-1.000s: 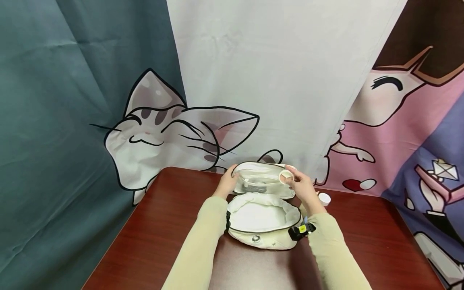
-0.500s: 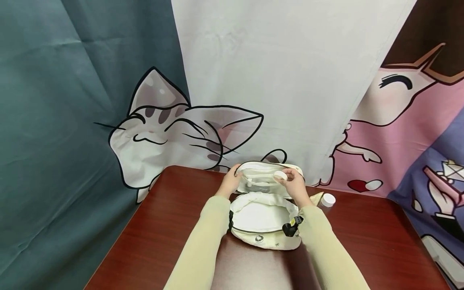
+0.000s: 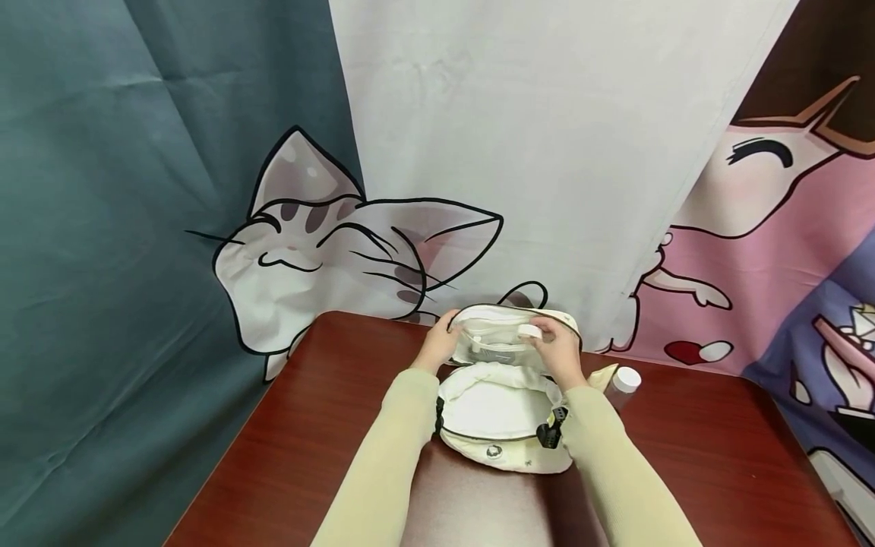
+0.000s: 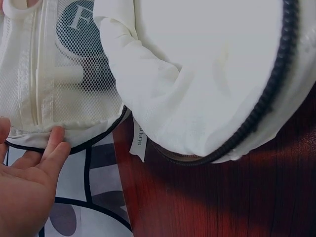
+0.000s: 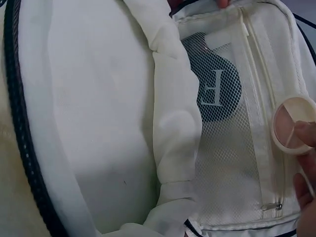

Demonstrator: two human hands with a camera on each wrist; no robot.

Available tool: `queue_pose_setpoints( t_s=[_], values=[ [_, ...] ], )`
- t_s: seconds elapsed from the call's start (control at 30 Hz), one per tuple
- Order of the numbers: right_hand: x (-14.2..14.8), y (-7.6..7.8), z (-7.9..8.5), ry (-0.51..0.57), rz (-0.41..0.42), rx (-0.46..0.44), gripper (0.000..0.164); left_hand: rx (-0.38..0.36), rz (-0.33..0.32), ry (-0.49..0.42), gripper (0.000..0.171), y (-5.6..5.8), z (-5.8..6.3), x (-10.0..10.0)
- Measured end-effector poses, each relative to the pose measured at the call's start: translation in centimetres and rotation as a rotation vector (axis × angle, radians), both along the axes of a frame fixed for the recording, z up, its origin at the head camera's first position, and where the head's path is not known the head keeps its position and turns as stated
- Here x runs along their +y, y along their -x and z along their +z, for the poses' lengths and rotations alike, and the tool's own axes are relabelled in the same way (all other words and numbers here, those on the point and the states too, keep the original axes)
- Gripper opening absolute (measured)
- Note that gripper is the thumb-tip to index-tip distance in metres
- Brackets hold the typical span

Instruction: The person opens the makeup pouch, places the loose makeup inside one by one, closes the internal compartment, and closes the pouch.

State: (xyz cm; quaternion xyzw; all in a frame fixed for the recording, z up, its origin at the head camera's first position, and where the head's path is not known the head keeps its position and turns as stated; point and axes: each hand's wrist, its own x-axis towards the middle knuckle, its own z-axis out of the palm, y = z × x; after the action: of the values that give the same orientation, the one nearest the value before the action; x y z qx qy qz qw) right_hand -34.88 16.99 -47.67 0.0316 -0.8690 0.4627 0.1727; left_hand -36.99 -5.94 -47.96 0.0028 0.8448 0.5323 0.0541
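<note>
A cream zip bag (image 3: 502,456) stands wide open on the table, its lid (image 3: 492,315) raised at the back. My left hand (image 3: 437,342) grips the lid's left edge, its fingertips over the dark-trimmed rim in the left wrist view. My right hand (image 3: 560,349) pinches a small round compact (image 5: 289,126) with cream and pinkish sections, close in front of the lid's zipped pocket. Behind the lid's mesh (image 5: 222,158) lie a dark round item with a letter F (image 5: 217,91) and a pale stick-like item (image 4: 69,75). The bag's main compartment (image 3: 495,410) shows its white lining.
Right of the bag, beside my right forearm, stands a bottle with a white cap (image 3: 627,380). A pale yellow pointed thing (image 3: 601,376) shows next to it. A printed cartoon curtain (image 3: 437,152) hangs behind the dark red table (image 3: 342,395).
My right hand has moved slightly left across the lid and tilted the compact, so its pale edge now faces the head camera. My left hand keeps its grip on the lid.
</note>
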Motion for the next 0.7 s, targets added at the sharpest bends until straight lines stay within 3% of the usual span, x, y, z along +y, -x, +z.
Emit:
queue_pose_setpoints(
  t_s=[0.13, 0.43, 0.7],
  values=[
    [-0.2, 0.2, -0.1, -0.083, 0.002, 0.067, 0.025, -0.002, 0.006, -0.010, 0.043, 0.0, 0.0, 0.0],
    [0.1, -0.2, -1.1, -0.414, -0.024, 0.120, 0.024, 0.067, 0.036, -0.001, 0.044, 0.0, -0.3, 0.2],
    [0.0, -0.5, -1.5, -0.753, 0.025, 0.188, 0.026, 0.030, 0.063, 0.012, 0.033, -0.4, 0.2, 0.0]
  ],
)
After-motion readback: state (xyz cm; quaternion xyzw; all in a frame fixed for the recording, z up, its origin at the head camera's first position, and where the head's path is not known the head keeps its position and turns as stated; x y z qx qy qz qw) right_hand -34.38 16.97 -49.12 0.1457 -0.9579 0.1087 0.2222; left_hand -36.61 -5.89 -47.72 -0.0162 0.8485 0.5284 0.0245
